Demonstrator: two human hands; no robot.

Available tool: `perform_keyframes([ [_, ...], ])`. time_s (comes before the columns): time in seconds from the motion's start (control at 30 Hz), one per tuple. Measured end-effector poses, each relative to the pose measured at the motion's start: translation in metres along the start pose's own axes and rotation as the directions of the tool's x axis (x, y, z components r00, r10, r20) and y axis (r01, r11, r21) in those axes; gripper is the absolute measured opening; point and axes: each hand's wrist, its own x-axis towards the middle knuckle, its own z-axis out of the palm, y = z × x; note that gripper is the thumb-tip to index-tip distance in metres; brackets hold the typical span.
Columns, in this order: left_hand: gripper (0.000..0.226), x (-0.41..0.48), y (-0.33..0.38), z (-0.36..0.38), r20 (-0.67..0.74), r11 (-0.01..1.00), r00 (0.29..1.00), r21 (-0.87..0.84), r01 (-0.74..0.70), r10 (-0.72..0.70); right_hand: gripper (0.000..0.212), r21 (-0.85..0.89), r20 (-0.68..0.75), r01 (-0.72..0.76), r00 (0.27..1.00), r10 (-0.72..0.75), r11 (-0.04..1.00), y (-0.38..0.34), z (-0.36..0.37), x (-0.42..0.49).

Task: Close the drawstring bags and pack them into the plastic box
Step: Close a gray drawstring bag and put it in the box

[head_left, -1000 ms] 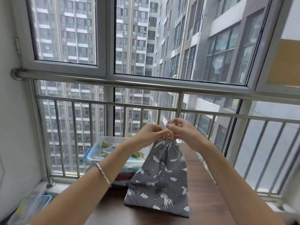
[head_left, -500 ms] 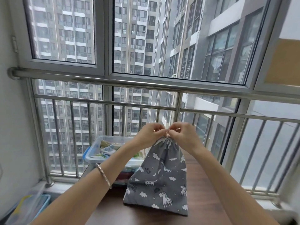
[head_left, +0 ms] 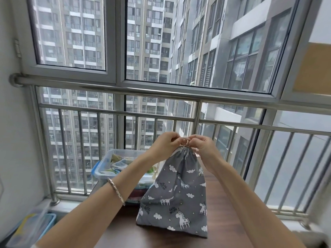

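Both grips pinching the cord at the top of a grey drawstring bag, out on the balcony.

The left grip [head_left: 165, 143] & right grip [head_left: 201, 146] are meeting just above the bag's neck, fingers curled, each pinching the pale cord [head_left: 186, 140], which is looping btwn them. The grey unicorn-print bag [head_left: 176, 194] is standing upright on the dark wood surface [head_left: 225, 212], w/ its mouth bunched tight & its base flaring wide on the near side. Left of it & a bit farther off, the clear plastic box [head_left: 104, 162] is sitting at the surface's far-left corner w/ patterned cloth items inside. The bag's left edge is overlapping the box from here, so I can't tell if they're touching. A silver bangle [head_left: 116, 191] is circling the left wrist. A steel railing [head_left: 161, 92] is running along the far side, below the windows.
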Motion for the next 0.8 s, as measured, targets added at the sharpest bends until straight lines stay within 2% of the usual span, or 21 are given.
perform_keyframes([
  [0.1, 0.031, 0.001, 0.001, -0.001, -0.009, 1.0, 1.0, -0.017, 0.009, -0.009, 0.014, -0.11, -0.066, 0.094, 0.993, -0.102, 0.989, 0.005, 0.003, -0.003],
  [0.17, 0.028, 0.001, 0.003, -0.003, -0.005, 1.0, 1.0, -0.026, 0.013, -0.013, 0.011, -0.125, -0.078, 0.149, 0.984, -0.159, 0.981, 0.008, 0.005, -0.005],
  [0.2, 0.026, 0.0, 0.003, -0.004, -0.002, 0.999, 1.0, -0.029, 0.014, -0.014, 0.014, -0.114, -0.074, 0.169, 0.981, -0.178, 0.979, 0.009, 0.006, -0.006],
  [0.27, 0.025, -0.001, 0.003, -0.006, 0.006, 0.999, 1.0, -0.047, 0.016, -0.016, 0.036, -0.074, -0.074, 0.178, 0.98, -0.183, 0.981, 0.011, 0.006, -0.004],
  [0.33, 0.024, -0.002, 0.003, -0.006, 0.003, 0.997, 1.0, -0.077, 0.022, -0.021, 0.042, -0.066, -0.076, 0.185, 0.979, -0.19, 0.98, 0.011, 0.006, -0.002],
  [0.43, 0.022, -0.002, 0.001, -0.005, -0.003, 0.988, 0.999, -0.147, 0.044, -0.045, 0.031, -0.158, -0.089, 0.254, 0.959, -0.27, 0.954, 0.013, 0.006, -0.002],
  [0.6, 0.019, -0.002, -0.001, -0.004, 0.004, 0.972, 0.998, -0.227, 0.067, -0.068, 0.02, -0.409, -0.08, 0.381, 0.89, -0.449, 0.829, 0.018, 0.004, 0.001],
  [0.7, 0.015, -0.001, -0.002, -0.003, 0.021, 0.959, 0.996, -0.269, 0.093, -0.091, 0.011, -0.462, -0.044, 0.434, 0.86, -0.509, 0.774, 0.019, 0.003, 0.0],
  [0.8, 0.016, -0.002, -0.002, -0.003, 0.041, 0.943, 0.994, -0.316, 0.107, -0.099, 0.008, -0.465, -0.021, 0.438, 0.863, -0.504, 0.769, 0.02, 0.002, -0.002],
])
